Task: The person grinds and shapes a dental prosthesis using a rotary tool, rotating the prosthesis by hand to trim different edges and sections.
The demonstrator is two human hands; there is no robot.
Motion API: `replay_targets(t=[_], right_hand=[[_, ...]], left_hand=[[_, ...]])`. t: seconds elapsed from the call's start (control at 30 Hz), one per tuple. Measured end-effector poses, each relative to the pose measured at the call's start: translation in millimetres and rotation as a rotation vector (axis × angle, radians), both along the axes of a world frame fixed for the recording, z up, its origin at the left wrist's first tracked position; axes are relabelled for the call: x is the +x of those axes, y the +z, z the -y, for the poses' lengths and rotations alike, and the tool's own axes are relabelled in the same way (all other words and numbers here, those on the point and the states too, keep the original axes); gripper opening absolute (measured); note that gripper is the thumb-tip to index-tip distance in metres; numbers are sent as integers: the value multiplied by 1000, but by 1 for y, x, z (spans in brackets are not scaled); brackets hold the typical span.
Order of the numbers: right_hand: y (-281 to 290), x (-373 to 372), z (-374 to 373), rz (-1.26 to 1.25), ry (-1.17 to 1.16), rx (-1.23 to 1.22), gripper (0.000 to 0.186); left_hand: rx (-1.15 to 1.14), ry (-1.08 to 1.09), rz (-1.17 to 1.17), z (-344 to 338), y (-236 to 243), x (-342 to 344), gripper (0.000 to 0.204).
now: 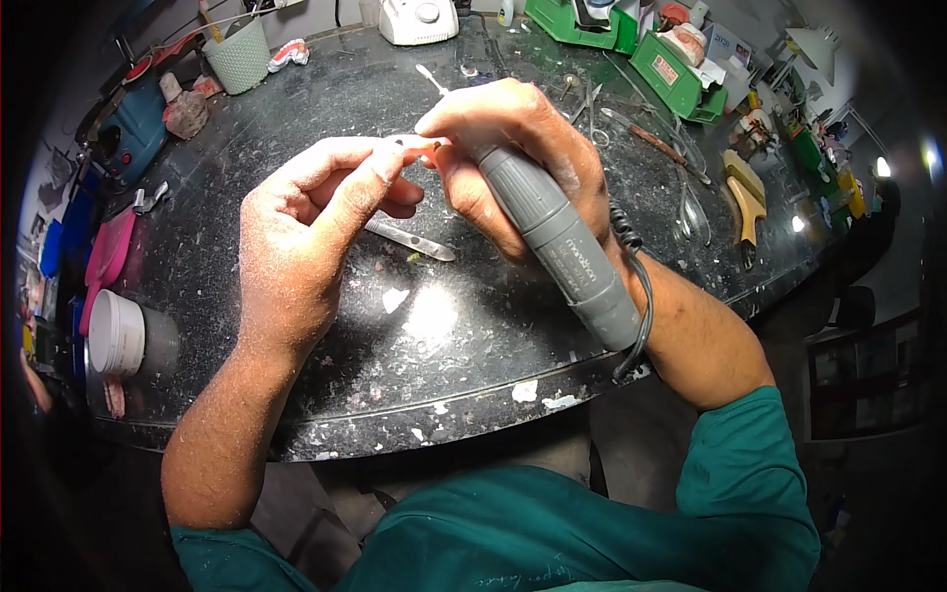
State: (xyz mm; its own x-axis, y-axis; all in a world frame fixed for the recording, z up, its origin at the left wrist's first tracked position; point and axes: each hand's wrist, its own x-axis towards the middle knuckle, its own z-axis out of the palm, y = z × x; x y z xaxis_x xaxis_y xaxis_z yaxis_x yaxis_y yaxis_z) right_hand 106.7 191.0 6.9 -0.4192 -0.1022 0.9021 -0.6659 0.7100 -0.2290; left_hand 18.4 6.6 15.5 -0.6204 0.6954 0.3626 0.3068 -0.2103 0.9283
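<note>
At the left of the dark worktop (523, 340) sits a white tub (116, 333). Next, the left hand (301, 222) pinches a small pink-and-white piece (421, 149) held up between both hands, while the right hand (543, 113) wraps a grey handpiece (557, 247); a wooden-handled brush (747, 197) lies farther right.

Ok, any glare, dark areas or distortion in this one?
Head view: strong glare on the black tabletop, left of the grey handpiece; head view: dark rim, tabletop's front edge bowed; head view: small pinkish piece at the left fingers hard to make out.
</note>
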Motion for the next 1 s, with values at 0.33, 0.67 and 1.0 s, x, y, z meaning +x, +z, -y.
replay_targets(t=[0.33, 0.67, 1.0], right_hand=[[0, -1, 2, -2, -9, -57, 32], [0, 0, 1, 12, 26, -5, 30], [0, -1, 0, 3, 34, -6, 29]], left_hand=[[-1, -5, -1, 1, 0, 0, 32], [30, -39, 24, 2, 0, -1, 26], [12, -3, 4, 0, 0, 1, 31]])
